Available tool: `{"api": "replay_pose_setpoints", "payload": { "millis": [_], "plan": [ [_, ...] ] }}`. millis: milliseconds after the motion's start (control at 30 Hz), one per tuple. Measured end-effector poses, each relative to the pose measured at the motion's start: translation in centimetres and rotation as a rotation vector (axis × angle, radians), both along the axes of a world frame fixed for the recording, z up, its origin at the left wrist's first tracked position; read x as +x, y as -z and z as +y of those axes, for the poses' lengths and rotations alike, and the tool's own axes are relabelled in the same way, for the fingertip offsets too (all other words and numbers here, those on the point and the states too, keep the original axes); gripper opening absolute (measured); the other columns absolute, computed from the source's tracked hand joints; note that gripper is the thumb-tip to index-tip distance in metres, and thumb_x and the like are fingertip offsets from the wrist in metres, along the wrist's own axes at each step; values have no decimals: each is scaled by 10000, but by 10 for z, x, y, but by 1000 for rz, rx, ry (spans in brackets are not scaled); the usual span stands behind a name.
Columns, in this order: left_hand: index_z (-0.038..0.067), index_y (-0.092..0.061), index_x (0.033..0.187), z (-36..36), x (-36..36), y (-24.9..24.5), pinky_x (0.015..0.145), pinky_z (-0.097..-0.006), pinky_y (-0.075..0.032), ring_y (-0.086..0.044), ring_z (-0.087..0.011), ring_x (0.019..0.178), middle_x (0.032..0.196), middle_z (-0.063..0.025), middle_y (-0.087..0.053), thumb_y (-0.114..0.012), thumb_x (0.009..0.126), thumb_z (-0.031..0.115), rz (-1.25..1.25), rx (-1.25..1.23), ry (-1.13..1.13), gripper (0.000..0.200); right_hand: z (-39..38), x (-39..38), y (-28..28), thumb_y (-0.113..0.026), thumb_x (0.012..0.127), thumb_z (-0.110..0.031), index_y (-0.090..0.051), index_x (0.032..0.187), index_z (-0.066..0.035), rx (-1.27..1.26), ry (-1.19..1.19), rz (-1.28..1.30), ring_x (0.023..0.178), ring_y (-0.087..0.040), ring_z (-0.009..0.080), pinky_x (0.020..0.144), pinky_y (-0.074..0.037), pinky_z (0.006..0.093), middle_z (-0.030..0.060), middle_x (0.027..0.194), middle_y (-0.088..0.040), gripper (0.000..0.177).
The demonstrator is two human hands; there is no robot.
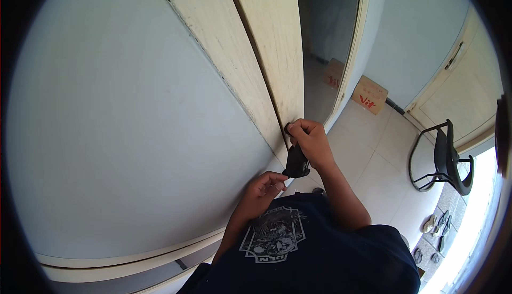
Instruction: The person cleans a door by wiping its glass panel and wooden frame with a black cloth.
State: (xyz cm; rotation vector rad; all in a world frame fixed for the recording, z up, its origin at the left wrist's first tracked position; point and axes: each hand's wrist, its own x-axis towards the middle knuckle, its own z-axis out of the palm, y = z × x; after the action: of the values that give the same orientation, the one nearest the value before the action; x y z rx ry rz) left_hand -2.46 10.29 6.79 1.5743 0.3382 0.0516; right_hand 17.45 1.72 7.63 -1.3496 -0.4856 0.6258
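A small black item [296, 161], limp and pouch-like, hangs in front of the wardrobe's pale wooden door edge [272, 43]. Its exact kind is not clear. My right hand [312, 136] is closed at its top, where a dark rounded bit [288, 128] shows between thumb and fingers, close to the gap between the wood panels. Lower down and to the left, my left hand [265, 186] pinches the bottom corner of the same black item. My fingertips partly cover it.
A grey panel [133, 128] fills the left side. A mirror [330, 32] stands beyond the wood. Behind it are a cardboard box [369, 95] on the tiled floor [368, 150], a black chair [442, 155], a door [464, 80] and several shoes and sandals [440, 224].
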Motion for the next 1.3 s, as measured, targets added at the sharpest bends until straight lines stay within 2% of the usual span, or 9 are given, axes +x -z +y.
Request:
{"api": "replay_pose_setpoints", "payload": {
  "millis": [533, 633, 767, 800, 833, 1000, 1067, 1200, 1300],
  "plan": [
    [15, -559, 1262, 13, -2, 12, 975, -307, -428, -564, -133, 1068, 1095, -69, -604, -531, 994, 70, 30, -27, 168, 275, 1, -1, -4, -641, 920, -211, -611, 691, -33, 131, -61, 78, 615, -484, 49, 582, -389, 243, -26, 631, -564, 292],
    [23, -569, 1271, 15, -1, 14, 884, -268, -468, -588, -109, 988, 1100, -58, -638, -568, 1001, 118, -34, 0, 169, 286, 1, 2, -5, -626, 926, -182, -609, 701, -37, 94, -97, 67, 613, -498, 61, 586, -399, 244, -15, 638, -574, 268],
    [21, -570, 1272, 14, 1, 14, 875, -264, -469, -590, -108, 987, 1109, -65, -642, -574, 997, 115, -43, 4, 174, 291, -3, 7, -12, -621, 925, -156, -609, 710, -42, 25, -148, 70, 582, -498, 65, 560, -403, 245, -10, 628, -573, 243],
    [21, -555, 1279, 15, 2, 13, 929, -284, -443, -568, -121, 1032, 1112, -67, -612, -548, 985, 67, -5, -17, 183, 298, -3, 9, -13, -621, 925, -156, -609, 710, -42, 23, -144, 73, 582, -498, 65, 560, -403, 245, -10, 628, -573, 243],
    [22, -541, 1287, 13, 2, 10, 983, -304, -416, -546, -134, 1076, 1116, -70, -582, -523, 974, 20, 35, -39, 192, 313, -4, 10, -15, -630, 917, -164, -613, 712, -37, 16, -153, 53, 577, -502, 63, 553, -406, 243, -11, 625, -575, 241],
    [27, -542, 1286, 13, 3, 8, 986, -304, -403, -540, -136, 1068, 1107, -70, -582, -533, 973, 36, 0, -30, 197, 314, -7, 8, -24, -667, 881, -213, -627, 697, -7, -50, -90, -53, 574, -511, 56, 533, -418, 262, -10, 603, -585, 279],
    [28, -542, 1285, 12, 4, 9, 988, -306, -399, -539, -138, 1067, 1104, -70, -583, -537, 975, 46, -15, -9, 196, 311, -7, 10, -17, -680, 874, -212, -643, 725, 7, -173, -48, -314, 573, -525, 54, 525, -422, 259, 4, 599, -598, 268],
    [35, -542, 1281, 10, 2, 6, 985, -315, -395, -540, -144, 1063, 1081, -68, -594, -537, 975, 58, -24, 2, 184, 307, -22, 16, -6, -690, 873, -221, -654, 755, 18, -246, -71, -283, 560, -531, 55, 519, -428, 263, 13, 597, -605, 269],
    [40, -543, 1278, 8, 1, 5, 971, -314, -398, -543, -143, 1052, 1068, -66, -602, -536, 980, 68, -20, 11, 178, 299, -28, 8, -22, -689, 880, -220, -656, 746, 14, -88, -21, -137, 546, -528, 57, 514, -429, 267, 8, 595, -600, 273]
  ]
}}
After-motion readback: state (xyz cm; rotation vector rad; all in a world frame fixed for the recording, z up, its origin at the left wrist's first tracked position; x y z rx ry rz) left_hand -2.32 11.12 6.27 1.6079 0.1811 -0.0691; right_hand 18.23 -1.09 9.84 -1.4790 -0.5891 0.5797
